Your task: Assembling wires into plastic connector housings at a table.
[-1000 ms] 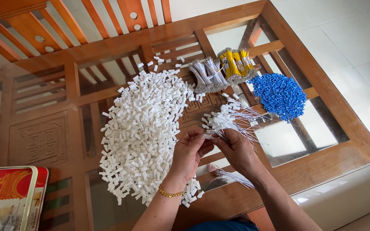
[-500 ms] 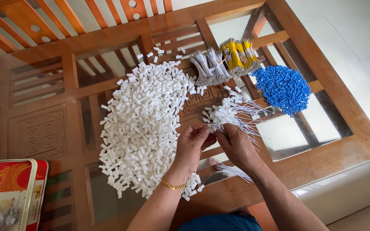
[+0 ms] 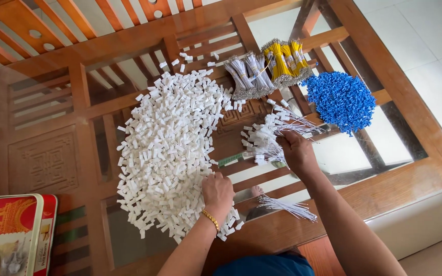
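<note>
A big heap of small white plastic pieces (image 3: 167, 148) covers the middle of a glass-topped wooden table (image 3: 400, 168). My left hand (image 3: 218, 192) rests with curled fingers on the heap's near right edge; a gold bracelet sits on that wrist. My right hand (image 3: 296, 152) lies farther right, on a bunch of thin white wires with white ends (image 3: 268, 134), and seems to grip it. A small loose bundle of white wires (image 3: 288, 207) lies near the front edge between my arms.
Tied bundles of white wires (image 3: 246, 76) and yellow wires (image 3: 285, 61) lie at the back. A pile of blue pieces (image 3: 341, 99) sits at the right. A red tin box (image 3: 11, 230) stands at the front left. A wooden bench back (image 3: 78, 20) borders the far side.
My hands, close together a second ago, have parted: the left went down to the white heap's edge, the right went to the finished wire bunch. The camera view has shifted slightly.
</note>
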